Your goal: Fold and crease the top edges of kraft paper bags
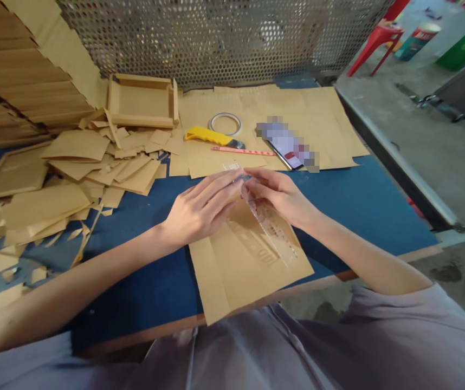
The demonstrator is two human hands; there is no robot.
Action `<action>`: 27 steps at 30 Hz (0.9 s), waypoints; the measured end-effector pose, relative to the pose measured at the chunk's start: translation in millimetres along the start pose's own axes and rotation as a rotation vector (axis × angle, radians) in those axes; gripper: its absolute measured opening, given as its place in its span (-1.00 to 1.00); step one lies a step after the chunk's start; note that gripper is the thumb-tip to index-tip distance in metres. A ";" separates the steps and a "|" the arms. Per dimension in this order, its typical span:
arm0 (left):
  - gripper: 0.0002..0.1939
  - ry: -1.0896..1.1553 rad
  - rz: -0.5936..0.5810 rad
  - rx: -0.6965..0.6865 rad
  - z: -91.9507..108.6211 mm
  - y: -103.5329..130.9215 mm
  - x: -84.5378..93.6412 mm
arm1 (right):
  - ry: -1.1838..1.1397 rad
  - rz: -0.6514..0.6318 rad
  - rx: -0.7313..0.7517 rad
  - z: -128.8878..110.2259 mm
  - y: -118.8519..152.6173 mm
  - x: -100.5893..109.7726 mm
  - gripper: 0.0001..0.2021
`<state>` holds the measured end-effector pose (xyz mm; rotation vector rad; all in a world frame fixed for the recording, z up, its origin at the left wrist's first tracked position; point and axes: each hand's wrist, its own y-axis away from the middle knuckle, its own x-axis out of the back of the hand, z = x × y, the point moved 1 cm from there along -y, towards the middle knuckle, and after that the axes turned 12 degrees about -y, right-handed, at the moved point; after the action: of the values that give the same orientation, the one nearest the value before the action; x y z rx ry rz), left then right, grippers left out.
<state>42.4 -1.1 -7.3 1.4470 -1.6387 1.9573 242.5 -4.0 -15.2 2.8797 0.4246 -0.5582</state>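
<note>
A clear plastic ruler (273,235) with printed marks is held up at a slant over a sheet of brown cardboard (232,281), casting a shadow on it. My right hand (279,194) pinches its upper part between thumb and bent fingers. From the other side, my left hand (206,208) lies over clear plastic at the same spot, its fingers long and close together with the thumb underneath. A bit of clear plastic shows past the left fingertips; whether it is the same piece is hidden by the fingers. The cardboard sheet lies at the table's front edge.
Beyond my hands lie a yellow utility knife (208,136), a tape roll (225,124), a pink measuring strip (243,151) and a phone (285,146) on cardboard sheets (322,116). Cardboard scraps (73,173), a shallow box (143,103) and stacked cardboard (21,65) fill the left.
</note>
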 end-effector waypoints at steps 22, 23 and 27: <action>-0.74 -0.070 -0.241 -0.149 10.4 30.7 -2.8 | 0.416 0.130 0.065 -21.3 -3.4 13.3 -0.56; -0.75 -0.075 -0.235 -0.147 10.2 31.2 -3.8 | 0.479 0.107 0.055 -20.6 -3.9 12.8 -0.58; -0.72 -0.077 -0.212 -0.123 8.9 32.0 -8.4 | 0.880 0.077 0.074 -15.0 -3.0 5.6 -0.60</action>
<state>29.4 -16.7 -34.9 1.5940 -1.5349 1.6777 251.6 3.6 -4.1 3.0406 0.3912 0.7597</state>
